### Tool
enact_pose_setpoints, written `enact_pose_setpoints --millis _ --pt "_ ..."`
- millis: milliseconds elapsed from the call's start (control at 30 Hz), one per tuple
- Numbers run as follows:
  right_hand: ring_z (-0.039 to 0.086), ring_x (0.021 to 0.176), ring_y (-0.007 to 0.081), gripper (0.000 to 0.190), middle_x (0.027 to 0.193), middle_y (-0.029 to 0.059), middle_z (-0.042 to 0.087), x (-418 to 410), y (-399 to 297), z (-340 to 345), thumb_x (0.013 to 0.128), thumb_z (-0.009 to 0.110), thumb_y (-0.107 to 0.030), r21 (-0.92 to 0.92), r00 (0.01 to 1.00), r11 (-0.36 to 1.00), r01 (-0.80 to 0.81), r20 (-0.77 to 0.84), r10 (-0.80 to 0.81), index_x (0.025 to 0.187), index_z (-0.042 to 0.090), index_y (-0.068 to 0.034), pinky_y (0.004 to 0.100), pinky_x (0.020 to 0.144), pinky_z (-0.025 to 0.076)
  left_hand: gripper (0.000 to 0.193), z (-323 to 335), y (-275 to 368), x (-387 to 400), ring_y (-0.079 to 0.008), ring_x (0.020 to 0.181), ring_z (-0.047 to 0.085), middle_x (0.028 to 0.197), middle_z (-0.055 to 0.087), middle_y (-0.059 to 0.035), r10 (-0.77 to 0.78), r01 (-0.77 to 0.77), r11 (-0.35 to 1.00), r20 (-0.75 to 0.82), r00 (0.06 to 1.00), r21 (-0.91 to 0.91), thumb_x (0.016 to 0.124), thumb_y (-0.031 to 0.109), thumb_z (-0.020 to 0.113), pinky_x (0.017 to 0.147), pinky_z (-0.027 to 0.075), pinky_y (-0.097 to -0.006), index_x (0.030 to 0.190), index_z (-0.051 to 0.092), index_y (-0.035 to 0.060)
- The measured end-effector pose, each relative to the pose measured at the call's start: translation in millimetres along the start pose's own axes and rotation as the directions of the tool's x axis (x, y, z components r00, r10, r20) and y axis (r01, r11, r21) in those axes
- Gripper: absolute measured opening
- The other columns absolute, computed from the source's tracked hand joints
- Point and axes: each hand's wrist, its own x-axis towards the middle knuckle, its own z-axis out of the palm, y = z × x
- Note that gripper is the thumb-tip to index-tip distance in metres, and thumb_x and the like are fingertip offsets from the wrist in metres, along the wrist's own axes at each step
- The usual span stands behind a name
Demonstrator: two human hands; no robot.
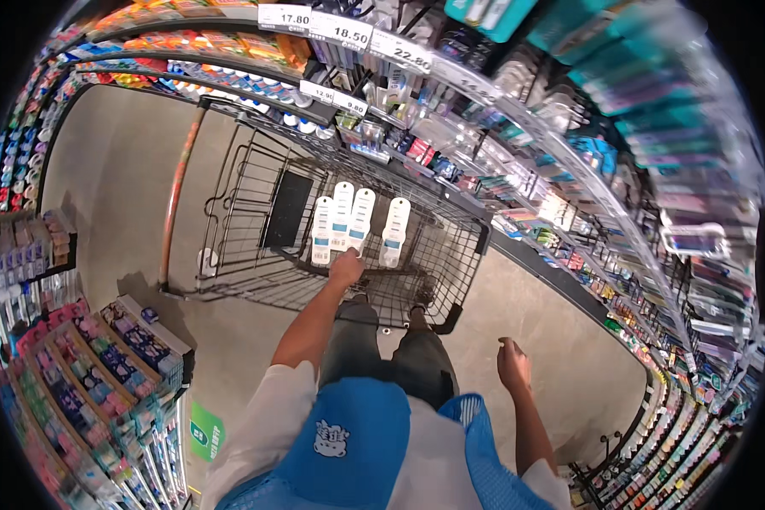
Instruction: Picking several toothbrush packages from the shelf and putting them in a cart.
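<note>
A black wire shopping cart (446, 268) stands crosswise before me. Several white carded packages with blue bands and hang holes lie in it: three side by side, among them a middle package (361, 220), and one package (395, 233) apart to the right. My left hand (346, 266) is at the lower end of the middle packages, fingertips at the edge of one; whether it grips that package cannot be told. My right hand (514, 366) hangs at my side, right of the cart, its fingers partly curled and nothing seen in it.
A long shelf (548, 134) with price tags and hanging packaged goods curves along the top and right. Display racks (102, 376) of small boxed goods stand at the lower left. The cart's orange handle bar (182, 191) is at its left end. A green floor sign (205, 432) lies near the racks.
</note>
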Motion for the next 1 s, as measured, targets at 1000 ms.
enact_pose_setpoints --millis 1000 --pt "0.058 0.092 0.0408 0.041 0.108 0.0209 0.046 324 -216 278 0.080 0.065 -0.016 0.164 0.985 0.972 -0.171 0.043 0.166 0.104 0.036 -0.001 0.0490 0.077 0.050 0.031 -4 -121 114 -0.0344 0.098 0.056 0.104 0.059 -0.0179 -0.196 0.174 0.980 -0.338 0.920 -0.096 0.081 0.010 0.062 0.083 0.044 -0.0434 0.109 0.048 0.0051"
